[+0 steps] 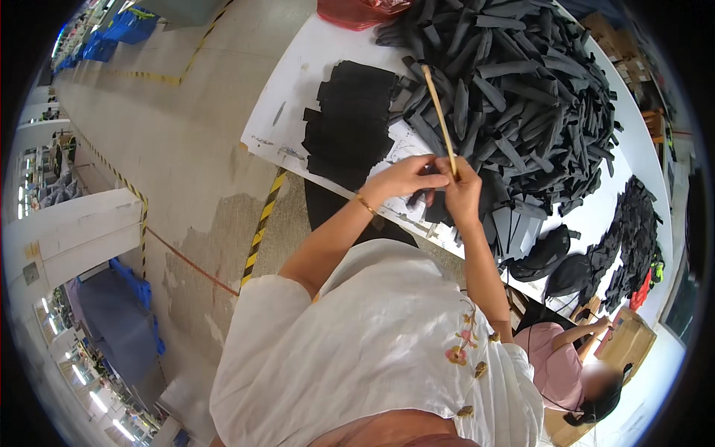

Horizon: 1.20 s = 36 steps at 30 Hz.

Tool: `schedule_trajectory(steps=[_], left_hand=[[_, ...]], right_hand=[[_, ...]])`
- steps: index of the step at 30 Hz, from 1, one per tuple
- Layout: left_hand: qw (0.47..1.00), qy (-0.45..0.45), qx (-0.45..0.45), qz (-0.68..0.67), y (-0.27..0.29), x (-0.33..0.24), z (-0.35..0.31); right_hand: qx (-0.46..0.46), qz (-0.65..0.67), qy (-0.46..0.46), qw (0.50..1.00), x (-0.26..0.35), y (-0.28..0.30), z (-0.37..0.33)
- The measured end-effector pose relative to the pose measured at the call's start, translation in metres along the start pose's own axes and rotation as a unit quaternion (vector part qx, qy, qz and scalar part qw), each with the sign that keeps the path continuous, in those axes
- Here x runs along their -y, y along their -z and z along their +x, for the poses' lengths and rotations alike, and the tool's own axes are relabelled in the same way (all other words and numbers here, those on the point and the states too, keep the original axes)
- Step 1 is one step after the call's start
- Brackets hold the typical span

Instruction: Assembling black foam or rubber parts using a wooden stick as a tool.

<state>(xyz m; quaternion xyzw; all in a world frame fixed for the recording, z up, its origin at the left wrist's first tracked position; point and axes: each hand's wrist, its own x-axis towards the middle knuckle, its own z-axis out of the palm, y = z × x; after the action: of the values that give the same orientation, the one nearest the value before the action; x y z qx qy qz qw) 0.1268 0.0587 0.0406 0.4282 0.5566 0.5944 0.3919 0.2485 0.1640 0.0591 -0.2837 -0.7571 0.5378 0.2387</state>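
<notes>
On the left of the white table [298,82] lies a neat stack of flat black fabric pieces [348,123], squared up and, by the look of it, finished work; it is small beside what waits further right. Near the table's front edge the left hand [406,179] is closed in a pinch on a small dark fabric piece [426,195], a thin bracelet at its wrist; the piece sits just above the table surface, between the two hands, and largely hidden by the fingers. Touching it, the right hand [462,190] is curled shut around the lower end of a slim wooden stick [439,119], which rises tilted up and to the left over the table; its lower tip seems to go into the piece, though the fingers cover the join. Beyond and to the right spreads a large heap of black fabric strips [521,89], loosely tumbled and seemingly not yet handled; so I judge most of the work still to be done. At the far right a second dark pile [637,231] lies by the table's edge; below it another person [566,365] sits at work.
</notes>
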Motion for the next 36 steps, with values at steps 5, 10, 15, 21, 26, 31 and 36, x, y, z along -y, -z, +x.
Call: schedule_trajectory(steps=[5, 10, 15, 21, 26, 31, 36], left_hand=[[0.953, 0.238, 0.010, -0.189, -0.041, -0.013, -0.007], [0.970, 0.174, 0.015, -0.170, -0.057, -0.047, -0.020], [0.971, 0.076, -0.122, 0.190, -0.019, 0.036, -0.058], [0.844, -0.019, -0.076, 0.531, 0.113, 0.059, -0.021], [0.848, -0.009, -0.043, 0.529, 0.134, 0.070, -0.012], [0.881, -0.038, -0.072, 0.466, 0.141, 0.050, -0.005], [0.893, -0.045, -0.091, 0.439, 0.141, 0.038, -0.006]], right_hand=[[-0.135, -0.013, 0.022, 0.991, 0.018, 0.024, 0.015], [-0.302, -0.002, 0.029, 0.953, 0.044, 0.055, 0.046], [-0.431, 0.046, 0.021, 0.901, 0.049, 0.205, 0.111], [-0.213, -0.399, 0.006, 0.892, 0.006, 0.200, 0.105], [-0.019, -0.316, 0.021, 0.948, -0.013, 0.120, 0.020], [0.088, -0.287, 0.094, 0.949, -0.016, 0.076, -0.013], [0.113, -0.302, 0.105, 0.941, -0.018, 0.061, -0.012]])
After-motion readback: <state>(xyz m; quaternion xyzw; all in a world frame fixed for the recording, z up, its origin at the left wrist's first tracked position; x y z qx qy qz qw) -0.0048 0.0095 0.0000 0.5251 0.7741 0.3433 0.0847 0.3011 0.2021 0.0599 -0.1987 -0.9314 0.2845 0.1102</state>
